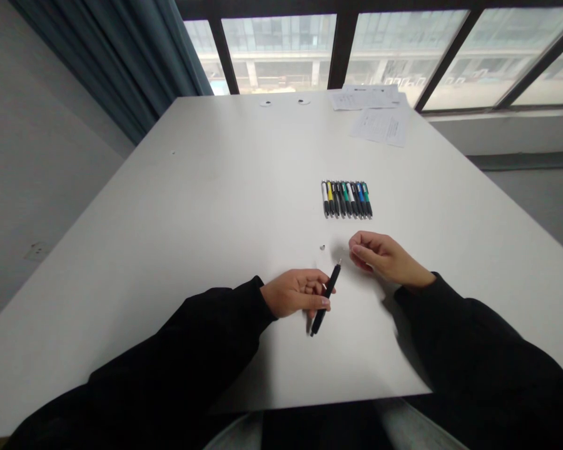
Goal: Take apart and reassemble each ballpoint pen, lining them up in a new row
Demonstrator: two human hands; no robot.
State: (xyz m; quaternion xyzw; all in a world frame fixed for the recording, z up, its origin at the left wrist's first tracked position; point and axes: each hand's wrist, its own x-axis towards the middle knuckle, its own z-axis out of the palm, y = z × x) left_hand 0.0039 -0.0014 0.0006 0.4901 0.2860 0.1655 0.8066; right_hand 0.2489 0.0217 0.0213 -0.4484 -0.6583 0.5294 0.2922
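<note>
My left hand (304, 291) pinches a black pen (326, 299) between thumb and fingers, just above the table near its front edge. The pen is tilted, with a thin, pale refill point showing at its upper end. To the right of that point is my right hand (380, 256), its fingers curled and the thumb pressed to them. Whether anything small sits in that pinch is hidden. A tiny silvery piece (322, 247) rests on the table between the hands and the pen row, touched by neither hand.
Beyond my hands, several pens (347, 200) with white, yellow, black, green and blue barrels lie side by side. Printed papers (378, 122) lie at the far right of the white table (206, 206). Two cable holes (304, 102) are near the window edge.
</note>
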